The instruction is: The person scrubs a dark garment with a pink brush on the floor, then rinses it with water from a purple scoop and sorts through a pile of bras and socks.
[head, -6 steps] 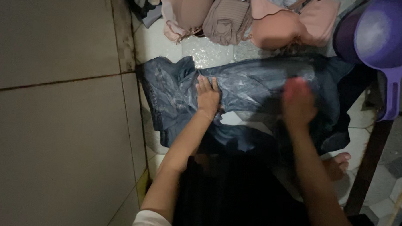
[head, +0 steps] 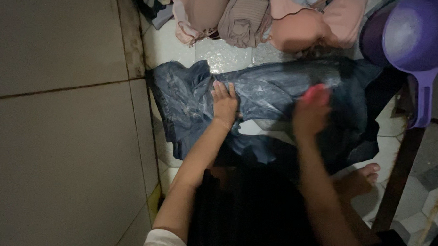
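A wet dark-blue denim garment (head: 278,91) lies spread on the tiled floor, streaked with soap suds. My left hand (head: 224,104) presses flat on its left part, fingers apart. Over the cloth's right part my right hand (head: 310,111) is blurred by motion, and it grips a pink object (head: 314,91) that looks like a scrub brush against the denim. My bare foot (head: 360,177) rests by the garment's lower right edge.
Pink and beige garments (head: 261,20) lie heaped at the top. A purple dipper (head: 416,37) with a long handle sits at the top right over a purple tub. A tiled wall (head: 59,122) fills the left side; a dark wooden bar (head: 396,182) stands at the right.
My right hand with the pink object has slid a little leftward across the denim. My left hand stays pressed in the same spot.
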